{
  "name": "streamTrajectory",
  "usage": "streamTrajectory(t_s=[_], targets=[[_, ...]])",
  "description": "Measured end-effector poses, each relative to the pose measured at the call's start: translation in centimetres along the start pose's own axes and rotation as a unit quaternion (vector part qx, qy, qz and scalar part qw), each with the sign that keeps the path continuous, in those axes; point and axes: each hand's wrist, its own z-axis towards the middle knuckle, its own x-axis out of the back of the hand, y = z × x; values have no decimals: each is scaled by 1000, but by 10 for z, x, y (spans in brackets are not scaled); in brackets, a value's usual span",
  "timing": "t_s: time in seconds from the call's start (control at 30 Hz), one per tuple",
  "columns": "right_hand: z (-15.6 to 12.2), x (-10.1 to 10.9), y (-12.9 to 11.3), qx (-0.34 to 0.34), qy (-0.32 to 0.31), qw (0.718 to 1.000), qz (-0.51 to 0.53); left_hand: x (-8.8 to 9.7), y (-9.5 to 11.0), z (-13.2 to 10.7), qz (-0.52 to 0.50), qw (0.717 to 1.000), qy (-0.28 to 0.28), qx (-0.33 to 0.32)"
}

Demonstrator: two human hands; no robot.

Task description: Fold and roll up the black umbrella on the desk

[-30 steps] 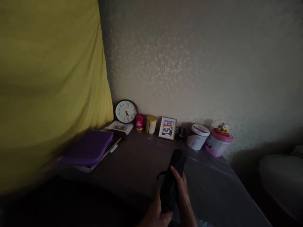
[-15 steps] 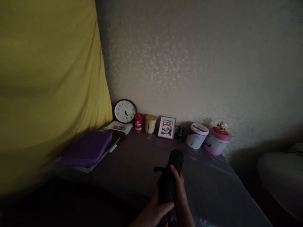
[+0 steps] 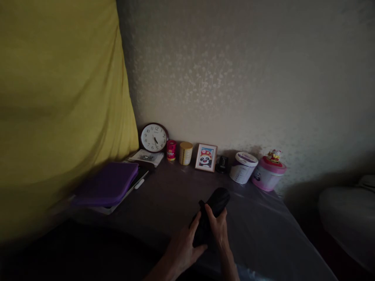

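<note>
A folded black umbrella (image 3: 220, 198) is held over the front part of the table, its far end tilted up and to the right. Wrapped around its lower part is my left hand (image 3: 185, 244), thumb and fingers on either side of the dark fabric. My right hand (image 3: 218, 228) grips the right side higher up, with the thumb across the top near a short strap (image 3: 201, 203). The umbrella's near end is dark and partly hidden by my hands.
Along the wall stand a round clock (image 3: 154, 137), a red can (image 3: 171, 150), a yellow-lidded can (image 3: 185, 153), a framed panda picture (image 3: 206, 157), a white tub (image 3: 243, 168) and a pink tub (image 3: 268, 174) with a figurine. A purple folder (image 3: 108, 184) lies left, beside a yellow curtain (image 3: 64, 97).
The umbrella has turned, its far end leaning further right. My left hand has moved up along it with its fingers more spread. The strap now sits close to my right thumb.
</note>
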Motion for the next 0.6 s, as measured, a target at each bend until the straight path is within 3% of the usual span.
streamTrajectory(t_s=[0.1,0.3,0.43,0.5,0.6], targets=[[1,0,9,4,2,995,-98,1,-5,6,66,998,7,0],[-3,4,14,114,0,973,-200,-8,-10,9,141,989,10,33],[6,8,7,262,-99,947,-156,-5,-9,9,95,995,-1,25],[12,10,7,281,-141,943,-112,0,-7,11,88,996,-16,32],[18,13,10,250,-156,954,-55,6,-3,14,97,992,-49,62]])
